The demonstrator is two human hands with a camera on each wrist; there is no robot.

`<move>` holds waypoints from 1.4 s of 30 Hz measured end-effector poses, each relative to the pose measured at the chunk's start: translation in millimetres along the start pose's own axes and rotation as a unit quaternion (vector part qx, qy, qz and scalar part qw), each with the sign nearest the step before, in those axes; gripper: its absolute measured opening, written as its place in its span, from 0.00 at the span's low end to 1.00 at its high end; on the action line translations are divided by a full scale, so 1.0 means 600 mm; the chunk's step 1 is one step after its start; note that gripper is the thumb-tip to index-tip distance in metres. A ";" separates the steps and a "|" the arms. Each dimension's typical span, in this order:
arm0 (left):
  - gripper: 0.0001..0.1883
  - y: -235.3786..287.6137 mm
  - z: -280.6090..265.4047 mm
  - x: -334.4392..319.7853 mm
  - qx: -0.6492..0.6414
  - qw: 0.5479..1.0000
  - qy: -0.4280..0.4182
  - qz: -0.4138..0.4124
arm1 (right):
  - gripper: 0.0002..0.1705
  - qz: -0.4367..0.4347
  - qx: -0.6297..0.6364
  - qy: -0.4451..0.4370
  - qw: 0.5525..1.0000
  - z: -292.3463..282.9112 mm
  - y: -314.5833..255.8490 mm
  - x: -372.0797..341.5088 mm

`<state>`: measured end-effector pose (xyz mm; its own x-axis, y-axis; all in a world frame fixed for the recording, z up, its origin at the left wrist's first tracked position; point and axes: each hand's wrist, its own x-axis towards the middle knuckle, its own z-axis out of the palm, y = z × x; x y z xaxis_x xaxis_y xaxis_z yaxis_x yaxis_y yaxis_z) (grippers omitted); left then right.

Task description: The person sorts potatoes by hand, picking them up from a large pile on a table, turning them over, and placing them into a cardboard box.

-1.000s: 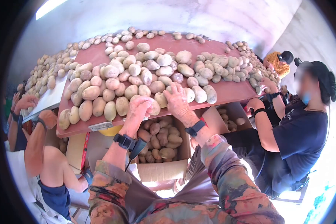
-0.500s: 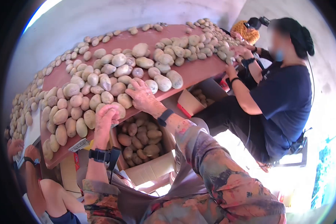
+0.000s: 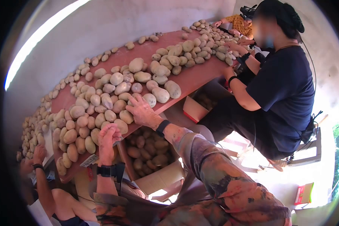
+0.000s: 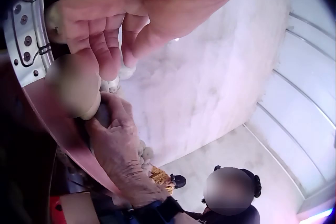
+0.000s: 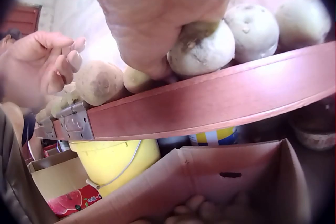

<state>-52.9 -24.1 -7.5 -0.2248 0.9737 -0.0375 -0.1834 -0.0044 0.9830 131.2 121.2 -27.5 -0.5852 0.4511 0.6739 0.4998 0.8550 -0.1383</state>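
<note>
Many potatoes [image 3: 77, 111] lie in rows and heaps on a reddish-brown tabletop [image 3: 199, 81]. My left hand [image 3: 109, 137] hovers at the near edge beside a potato [image 3: 120, 126], fingers loosely bent; in the left wrist view nothing shows between them. Farther right, my right hand [image 3: 143, 112] rests among the edge potatoes with its fingers spread, between a tan potato [image 3: 126, 116] and a paler one [image 3: 150, 100]. From the right wrist view, its thumb side reaches down beside a pale potato [image 5: 205, 53]; its fingertips are hidden.
A cardboard box [image 3: 160, 180] of potatoes stands below the table edge, in front of my knees. A yellow bucket [image 5: 115, 161] is under the table. To my right sits a person in a dark shirt [image 3: 280, 86]; another person's arm [image 3: 43, 184] is at left.
The head view has swung right, so the table appears shifted left and tilted. Both hands keep nearly the same places beside the same potatoes.
</note>
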 end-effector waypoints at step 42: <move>0.08 0.018 0.086 0.068 -0.128 0.991 -0.006 0.031 | 0.38 0.009 -0.100 -0.207 0.973 -0.083 -0.004 0.023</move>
<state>-14.9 27.5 10.9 -0.2318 0.9724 0.0258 -0.4064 -0.1209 0.9057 153.7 112.6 18.5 -0.7616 0.5650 0.3174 0.6024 0.7978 0.0251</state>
